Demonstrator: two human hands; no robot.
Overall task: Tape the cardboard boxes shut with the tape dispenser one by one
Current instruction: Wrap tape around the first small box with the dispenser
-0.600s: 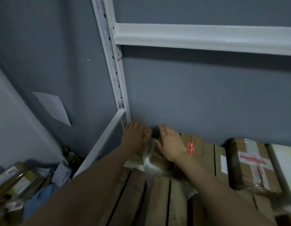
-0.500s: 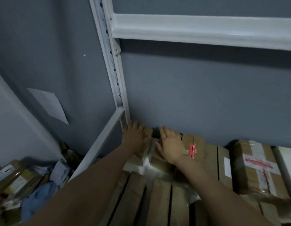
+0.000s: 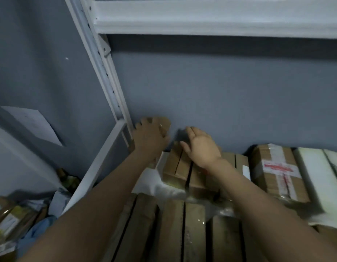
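Cardboard box gripped by left hand; right hand, fingers straight, rests on second cardboard box.

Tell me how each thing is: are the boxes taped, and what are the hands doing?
left hand: grips the small box by the wall.
small box: held, raised near the wall.
right hand: flat, fingers straight, resting on the middle box.
middle box: flaps down, seam untaped.
taped box: sealed with white and red tape.
front boxes: flaps down, seams bare.
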